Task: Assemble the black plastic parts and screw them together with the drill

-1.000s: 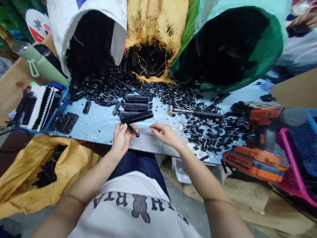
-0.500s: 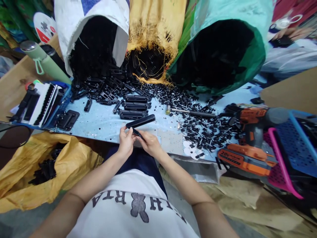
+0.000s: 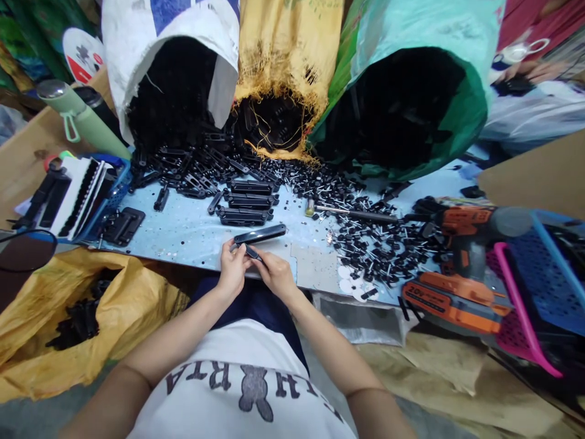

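My left hand (image 3: 234, 266) is closed near the front edge of the table, gripping one end of a long black plastic bar (image 3: 262, 233) with rounded ends. The bar points away to the right, with light glinting on its upper face. Close beside it, my right hand (image 3: 277, 272) pinches a short, slim black piece (image 3: 254, 252). The tip of that piece meets my left fingers and sits just below the bar; whether the two parts touch is hidden. Beyond my hands lies a row of several black assembled bars (image 3: 247, 216).
Black parts and pins (image 3: 370, 250) cover the table's right side. A cordless drill (image 3: 466, 286) stands far right, near a rod-shaped tool (image 3: 351, 211). White (image 3: 183, 24), yellow (image 3: 287, 49) and green (image 3: 425, 24) sacks open toward me. A blue basket (image 3: 121, 183) and bottle (image 3: 85, 116) stand left.
The long bar has turned flatter and now shows a glossy face. My hands stay together at the table edge, shifted only slightly. The whole view has tipped a little.
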Demonstrator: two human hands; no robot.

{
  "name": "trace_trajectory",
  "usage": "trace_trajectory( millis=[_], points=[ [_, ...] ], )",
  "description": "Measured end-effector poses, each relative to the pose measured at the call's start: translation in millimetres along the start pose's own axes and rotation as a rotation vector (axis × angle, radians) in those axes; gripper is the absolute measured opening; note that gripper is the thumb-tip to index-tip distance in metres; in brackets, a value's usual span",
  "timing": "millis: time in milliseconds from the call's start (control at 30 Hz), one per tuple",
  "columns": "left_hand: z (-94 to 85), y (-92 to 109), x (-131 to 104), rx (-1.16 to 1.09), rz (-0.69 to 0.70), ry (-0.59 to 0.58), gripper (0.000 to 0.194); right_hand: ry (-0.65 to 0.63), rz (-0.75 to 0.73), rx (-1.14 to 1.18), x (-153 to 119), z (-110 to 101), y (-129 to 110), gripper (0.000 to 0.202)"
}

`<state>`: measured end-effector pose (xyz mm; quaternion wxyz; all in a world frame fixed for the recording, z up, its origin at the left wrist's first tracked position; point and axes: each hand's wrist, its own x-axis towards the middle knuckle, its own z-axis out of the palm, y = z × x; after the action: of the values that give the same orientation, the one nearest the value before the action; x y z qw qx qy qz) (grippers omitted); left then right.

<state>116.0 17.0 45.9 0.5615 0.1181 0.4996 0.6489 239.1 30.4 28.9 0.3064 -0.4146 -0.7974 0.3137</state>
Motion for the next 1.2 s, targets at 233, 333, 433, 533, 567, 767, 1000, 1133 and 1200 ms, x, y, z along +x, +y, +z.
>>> trace_trajectory(
  millis=[233,333,433,533,567,767,1000,1133,1200],
  points=[
    [-11.5,8,8,0.394,-0.038,-0.152,0.047,0.005,0.372,0.403,8,-28,9,0.034],
    [-15.8,8,14,0.462,0.031,-0.158,0.043,-0.043,0.446,0.548,10,-36,11,0.036],
    [-15.5,12,16,0.479,0.105,-0.169,0.042,-0.099,0.442,0.59,9,-38,12,0.036],
    [-13.4,16,18,0.469,0.086,-0.19,0.037,-0.16,0.416,0.552,5,-37,13,0.035],
    [-13.1,16,18,0.46,0.065,-0.198,0.035,-0.168,0.404,0.524,3,-36,13,0.034],
    [-15.1,10,23,0.429,0.064,-0.193,0.036,-0.056,0.273,0.262,-7,-26,9,0.031],
    [-12.9,12,22,0.44,0.067,-0.195,0.037,0.091,0.22,0.052,-17,-5,0,0.029],
    [-15.6,19,29,0.449,-0.002,-0.236,0.039,0.026,0.131,-0.084,-10,-16,5,0.033],
    [-18.8,25,36,0.483,-0.004,-0.249,0.037,0.012,0.085,-0.13,3,-36,14,0.035]
  ],
)
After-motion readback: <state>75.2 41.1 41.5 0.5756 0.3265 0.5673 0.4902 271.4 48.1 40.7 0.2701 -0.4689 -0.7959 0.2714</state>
